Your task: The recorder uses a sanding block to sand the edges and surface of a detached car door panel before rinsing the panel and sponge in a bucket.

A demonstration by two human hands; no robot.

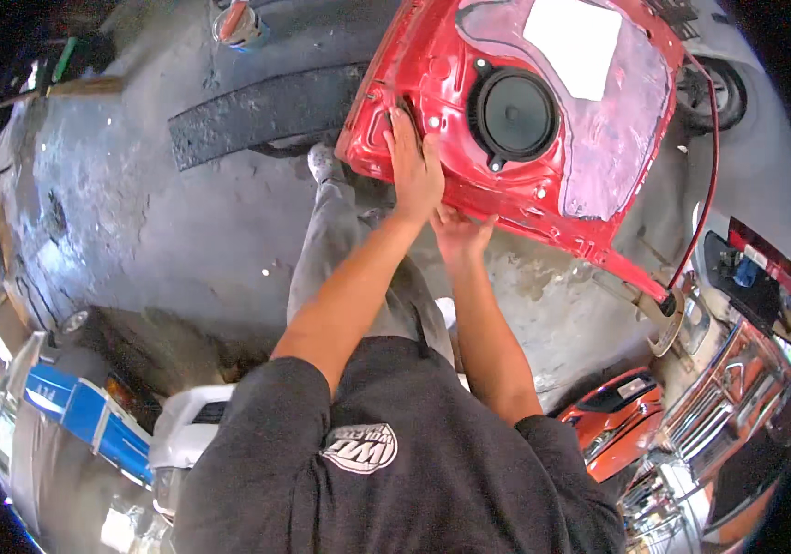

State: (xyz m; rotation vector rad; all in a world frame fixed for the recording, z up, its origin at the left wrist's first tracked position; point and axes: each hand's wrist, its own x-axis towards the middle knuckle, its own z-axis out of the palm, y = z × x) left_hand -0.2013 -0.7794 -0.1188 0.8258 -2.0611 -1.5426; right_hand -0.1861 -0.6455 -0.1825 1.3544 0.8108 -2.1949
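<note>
A red car door point(451, 69) is in front of me with its inner side up. A round black speaker point(514, 114) is fixed in it, and a pinkish sheet point(599, 175) covers much of the rest. My left hand point(414, 175) lies on the door's near left part. Its fingers stretch toward a dark slot, the thumb apart from them. Just right of it, my right hand point(462, 238) grips the door's near edge, palm up. Some of its fingertips are hidden at the edge. A white sheet of paper point(573, 44) rests on the pinkish covering.
A long black panel point(266, 106) lies on the grey floor left of the door. Beyond it stands a bucket point(240, 30). A dark red strip point(713, 157) hangs along the right side. Orange and chrome car parts point(612, 415) crowd the lower right; a blue box point(91, 411) is lower left.
</note>
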